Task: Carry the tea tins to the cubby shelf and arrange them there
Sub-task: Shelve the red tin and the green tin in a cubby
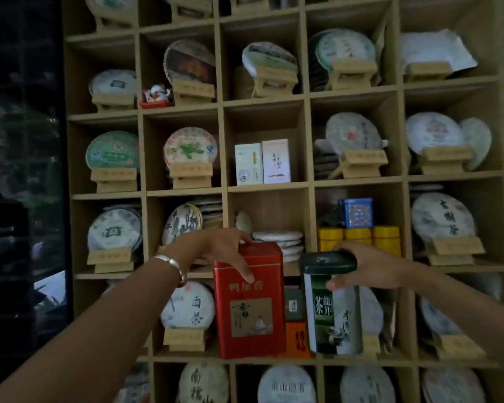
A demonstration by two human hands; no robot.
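I hold two tea tins up in front of the wooden cubby shelf (269, 187). My left hand (216, 248) grips the top of a tall red square tin (250, 303), fingers over its lid and front. My right hand (367, 269) grips the dark green lid of a tall green and white tin (332, 312). Both tins hang upright, side by side, in front of the lower middle cubbies. Whether they touch a shelf board I cannot tell.
Most cubbies hold round wrapped tea cakes on wooden stands. Two pale boxes (262, 162) stand in a middle cubby. Yellow tins (358, 238) with a blue tin (357, 212) on top fill one to the right. An orange box (298, 338) sits behind the held tins.
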